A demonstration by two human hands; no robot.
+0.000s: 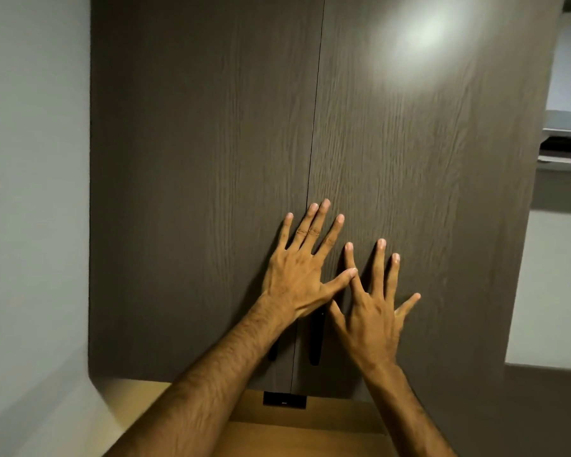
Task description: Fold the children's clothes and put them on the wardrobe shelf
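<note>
Both hands are lying flat and spread wide against the closed wardrobe doors, holding nothing. The left hand [297, 275] is sitting higher, its fingers fanning across the seam [314, 133] where the two doors meet, with the thumb stretching right to touch the index finger of the right hand [373, 311]. The right hand is pressing lower on the right door [426, 159], fingers straight and apart.

Two dark handles [315, 341] are running vertically just below the palms, one on each side of the seam, partly hidden by the wrists; the right hand is lying nearer the right one. The left door [195, 159] is standing shut beside a pale wall [30, 192].

No clothes are showing, and the shelf is presumably lying straight ahead behind the doors. A light wooden surface [310, 437] is showing under the forearms.
</note>
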